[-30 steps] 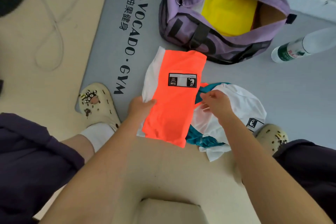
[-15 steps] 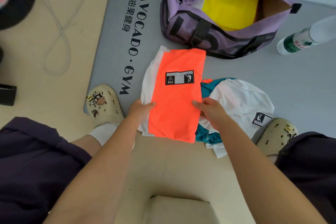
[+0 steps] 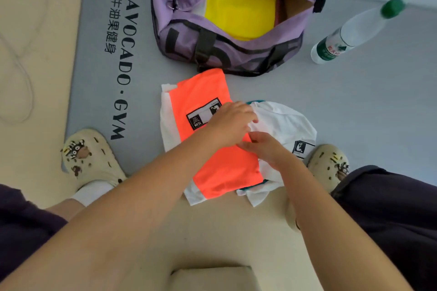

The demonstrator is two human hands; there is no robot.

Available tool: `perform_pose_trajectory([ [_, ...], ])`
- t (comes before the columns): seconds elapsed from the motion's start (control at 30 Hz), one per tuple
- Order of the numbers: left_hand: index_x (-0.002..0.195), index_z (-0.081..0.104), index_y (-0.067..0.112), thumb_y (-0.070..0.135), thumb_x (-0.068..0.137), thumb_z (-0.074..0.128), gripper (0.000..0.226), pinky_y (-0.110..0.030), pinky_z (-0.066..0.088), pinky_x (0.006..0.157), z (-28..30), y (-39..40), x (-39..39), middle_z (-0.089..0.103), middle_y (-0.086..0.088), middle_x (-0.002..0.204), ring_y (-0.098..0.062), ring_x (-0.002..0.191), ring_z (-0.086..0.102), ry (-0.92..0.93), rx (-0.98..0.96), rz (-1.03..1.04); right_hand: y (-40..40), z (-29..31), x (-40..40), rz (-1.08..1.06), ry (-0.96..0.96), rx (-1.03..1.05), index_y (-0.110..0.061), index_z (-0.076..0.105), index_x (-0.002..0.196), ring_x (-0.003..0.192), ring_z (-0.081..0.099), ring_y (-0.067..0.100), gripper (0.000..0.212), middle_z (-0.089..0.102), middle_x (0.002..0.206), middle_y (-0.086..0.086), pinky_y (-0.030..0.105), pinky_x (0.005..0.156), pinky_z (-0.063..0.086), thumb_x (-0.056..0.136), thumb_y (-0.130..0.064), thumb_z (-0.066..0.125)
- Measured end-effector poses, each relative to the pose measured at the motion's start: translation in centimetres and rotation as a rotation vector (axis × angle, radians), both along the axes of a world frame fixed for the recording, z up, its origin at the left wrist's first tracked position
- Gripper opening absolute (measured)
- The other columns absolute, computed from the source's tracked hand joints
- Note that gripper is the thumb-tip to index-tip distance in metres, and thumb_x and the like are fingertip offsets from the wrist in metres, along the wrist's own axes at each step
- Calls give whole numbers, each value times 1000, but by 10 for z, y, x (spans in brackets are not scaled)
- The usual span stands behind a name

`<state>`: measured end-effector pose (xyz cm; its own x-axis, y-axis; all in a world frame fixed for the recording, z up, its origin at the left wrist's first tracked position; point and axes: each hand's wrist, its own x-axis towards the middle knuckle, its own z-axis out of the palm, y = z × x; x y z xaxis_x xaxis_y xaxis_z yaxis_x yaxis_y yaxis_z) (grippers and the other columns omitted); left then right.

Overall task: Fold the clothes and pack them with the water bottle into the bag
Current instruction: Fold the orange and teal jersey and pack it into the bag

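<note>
Matt cloth shirt (image 3: 212, 101); clear plastic bottle (image 3: 354, 30)

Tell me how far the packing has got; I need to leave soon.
Done: a yellow garment already lies in the open purple bag. In hand: the left hand and right hand work on the orange garment. Left: the white and teal garment is unfolded, and the water bottle is still on the mat.
</note>
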<state>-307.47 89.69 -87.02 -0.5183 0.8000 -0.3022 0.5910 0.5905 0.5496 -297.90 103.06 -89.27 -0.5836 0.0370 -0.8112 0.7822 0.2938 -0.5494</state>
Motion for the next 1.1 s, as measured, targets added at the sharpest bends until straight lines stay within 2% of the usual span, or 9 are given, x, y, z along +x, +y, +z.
perform_pose_trajectory([
  [0.13,118,62,31,34,99,48,24,-32,26,107,-11,30,-16,66,6,121,-19,119,53,-119,-311,-223,21,4,-6,168,-23,30,-16,62,74,70,52,15,23,56,73,-1,30,65,39,86,-33,72],
  [0.3,118,64,27,36,93,54,28,-38,34,100,-11,43,-46,63,-1,123,-26,117,54,-54,-596,-418,49,8,-15,312,-55,71,-11,66,84,79,54,22,25,59,81,2,32,67,41,85,-36,72],
  [0.43,113,64,18,44,93,53,34,-36,41,87,-17,40,-62,64,-2,112,-27,105,58,-94,-661,-417,60,7,-18,446,-105,95,-16,65,80,80,53,18,27,59,84,-1,32,70,42,86,-43,69],
  [0.53,88,57,21,53,93,51,34,-32,41,71,-26,29,-71,60,-2,93,-26,90,56,-126,-626,-324,73,4,-24,467,-66,214,-12,64,86,79,53,19,42,59,86,1,30,68,41,92,-53,57],
  [0.63,84,62,20,54,91,56,35,-31,43,70,-33,11,-80,64,-4,91,-24,84,56,-159,-556,-217,86,1,-34,298,59,378,-15,53,65,62,46,13,45,49,67,-3,28,54,31,84,-54,67],
  [0.73,104,68,18,43,89,65,29,-31,47,82,-41,-10,-89,67,-4,108,-24,99,59,-189,-480,-53,98,-3,-45,187,108,419,-10,68,83,71,51,16,35,57,78,1,29,60,35,77,-42,78],
  [0.8,105,68,17,36,87,69,26,-32,45,87,-46,-22,-91,66,-4,112,-23,105,58,-196,-403,82,105,-6,-46,186,100,436,-6,71,93,80,53,19,31,60,87,4,27,65,35,78,-33,78],
  [0.97,79,63,16,50,78,75,36,-35,46,74,-53,-48,-96,62,-2,83,-24,84,57,-194,-341,274,107,-11,-42,-174,218,483,-10,69,90,76,52,19,17,60,81,2,26,60,35,84,-26,72],
  [1.1,81,66,18,51,72,80,37,-31,44,69,-52,-72,-103,62,0,81,-23,83,59,-262,-393,359,91,-13,-35,-457,177,377,-14,65,88,68,52,11,23,59,73,-6,22,56,39,83,-35,74],
])
